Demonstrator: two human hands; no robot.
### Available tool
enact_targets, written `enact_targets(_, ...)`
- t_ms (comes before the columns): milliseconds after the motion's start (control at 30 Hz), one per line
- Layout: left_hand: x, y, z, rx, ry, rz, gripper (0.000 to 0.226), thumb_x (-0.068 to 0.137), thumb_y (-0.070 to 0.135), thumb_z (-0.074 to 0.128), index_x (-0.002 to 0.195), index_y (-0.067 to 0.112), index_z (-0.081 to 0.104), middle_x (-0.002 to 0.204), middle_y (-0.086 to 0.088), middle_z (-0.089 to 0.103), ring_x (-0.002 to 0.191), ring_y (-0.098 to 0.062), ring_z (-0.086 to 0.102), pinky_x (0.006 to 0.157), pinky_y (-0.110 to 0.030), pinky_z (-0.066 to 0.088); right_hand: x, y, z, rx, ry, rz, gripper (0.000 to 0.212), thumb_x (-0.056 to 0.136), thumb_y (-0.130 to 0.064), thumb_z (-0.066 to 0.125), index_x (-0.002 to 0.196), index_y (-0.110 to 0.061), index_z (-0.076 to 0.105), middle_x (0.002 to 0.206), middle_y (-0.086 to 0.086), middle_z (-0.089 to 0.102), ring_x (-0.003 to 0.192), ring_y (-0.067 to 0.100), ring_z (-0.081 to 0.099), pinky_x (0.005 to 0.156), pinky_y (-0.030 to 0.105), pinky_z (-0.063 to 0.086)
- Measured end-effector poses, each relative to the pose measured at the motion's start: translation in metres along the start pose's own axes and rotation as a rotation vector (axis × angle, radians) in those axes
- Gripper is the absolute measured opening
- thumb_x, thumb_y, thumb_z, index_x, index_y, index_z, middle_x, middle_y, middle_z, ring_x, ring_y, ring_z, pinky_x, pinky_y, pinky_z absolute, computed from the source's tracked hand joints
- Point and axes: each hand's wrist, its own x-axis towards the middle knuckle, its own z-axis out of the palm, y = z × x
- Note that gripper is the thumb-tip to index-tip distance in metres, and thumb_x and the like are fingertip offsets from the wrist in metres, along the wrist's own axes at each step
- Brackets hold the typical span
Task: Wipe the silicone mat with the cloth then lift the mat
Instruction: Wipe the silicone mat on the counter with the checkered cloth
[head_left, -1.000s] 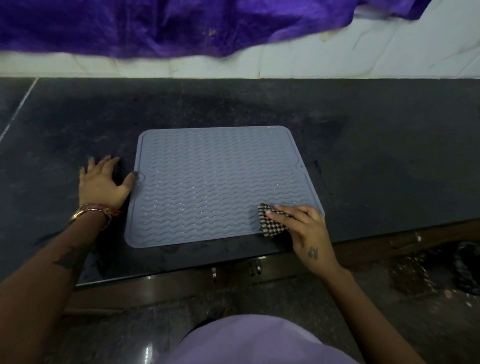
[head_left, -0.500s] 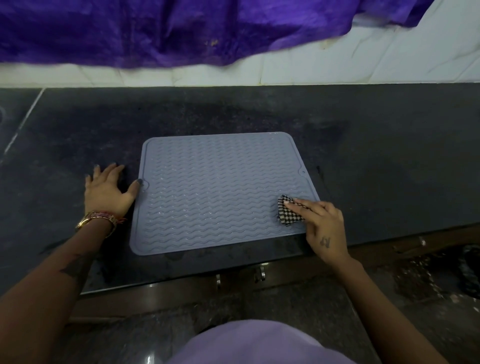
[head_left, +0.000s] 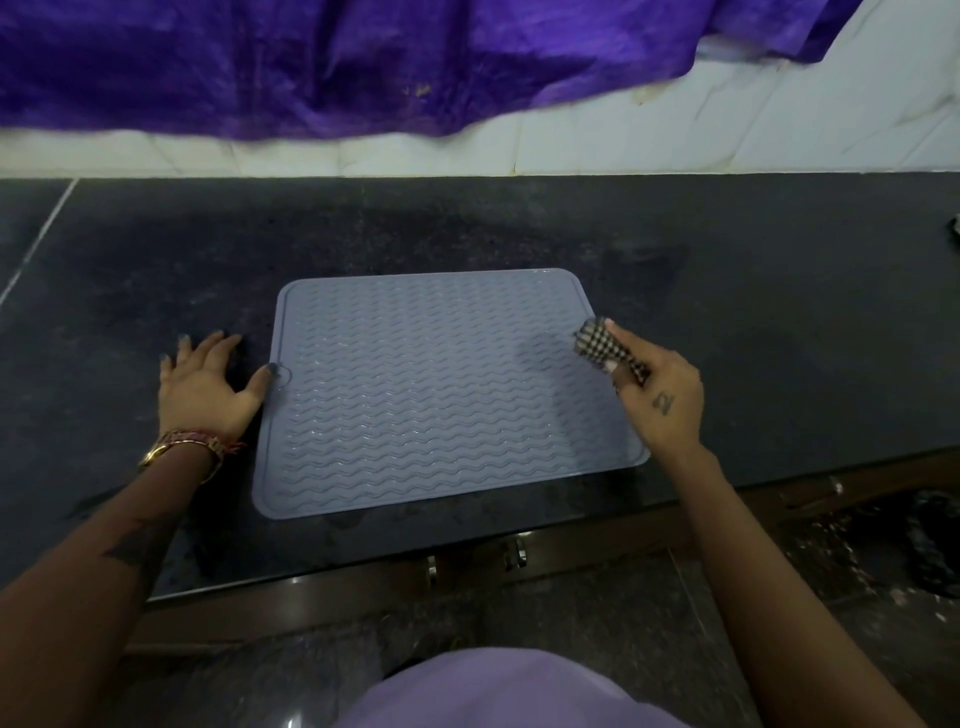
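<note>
While the grey mat (head_left: 447, 389) lies flat near the counter's (head_left: 779, 322) front edge, the right hand (head_left: 657, 400) pinches the checked cloth (head_left: 597, 343) at its right edge. The left hand (head_left: 208, 387) rests flat, thumb touching the mat.

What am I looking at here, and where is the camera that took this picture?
No machine here: a person wears a camera on the head, looking down at their own two hands. On the dark stone counter lies a grey-blue rectangular silicone mat with wavy ridges. The left hand rests flat on the counter, its thumb touching the mat's left edge. The right hand grips a small black-and-white checked cloth at the mat's right edge. Purple fabric hangs over the white tiled wall behind.
</note>
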Motion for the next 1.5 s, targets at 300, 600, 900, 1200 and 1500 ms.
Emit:
enact_targets(300,0.002,-0.001,0.001,-0.008,-0.004,-0.005,0.083,0.073,0.064,0.033,0.137,0.012,0.044,0.147,-0.012,0.038,0.141,-0.036,0.018,0.116,-0.049,0.009,0.005,0.003,0.032,-0.415,-0.190,0.032,0.049,0.088,-0.023,0.052,0.136,-0.025,0.043,0.121,0.017,0.047,0.102,0.034,0.043,0.075,0.037,0.043)
enact_targets(600,0.001,0.001,0.001,-0.011,0.025,-0.002,0.088,0.070,0.068,0.031,0.135,0.011,0.046,0.146,-0.012,0.040,0.140,-0.037,0.021,0.116,-0.049,0.010,0.005,-0.016,0.037,-0.435,-0.352,0.066,0.052,0.094,-0.029,0.045,0.142,-0.017,0.030,0.133,0.019,0.036,0.115,0.035,0.040,0.093,0.042,0.042)
enact_targets(900,0.003,-0.002,0.005,0.011,0.024,0.001,0.085,0.072,0.066,0.032,0.135,0.011,0.046,0.145,-0.013,0.040,0.140,-0.038,0.021,0.115,-0.050,0.011,0.026,0.015,-0.018,0.311,-0.091,0.546,0.041,0.086,-0.027,0.061,0.125,-0.020,0.052,0.122,0.006,0.060,0.108,0.025,0.058,0.094,0.041,0.049)
enact_targets(1200,0.002,-0.002,0.006,0.035,0.032,0.008,0.080,0.075,0.062,0.033,0.135,0.011,0.046,0.145,-0.014,0.040,0.139,-0.039,0.022,0.115,-0.050,0.010,-0.001,-0.024,0.030,-0.503,-0.182,0.107,0.041,0.088,-0.023,0.051,0.127,-0.011,0.045,0.122,0.021,0.045,0.104,0.035,0.051,0.077,0.035,0.045)
enact_targets(1500,0.002,-0.001,0.005,0.042,0.012,0.004,0.088,0.071,0.068,0.027,0.135,0.011,0.046,0.146,-0.014,0.039,0.139,-0.038,0.020,0.115,-0.049,0.010,0.017,-0.020,-0.002,0.742,-0.236,0.585,0.029,0.083,-0.011,0.067,0.111,-0.014,0.062,0.110,0.006,0.067,0.097,0.023,0.065,0.073,0.030,0.055)
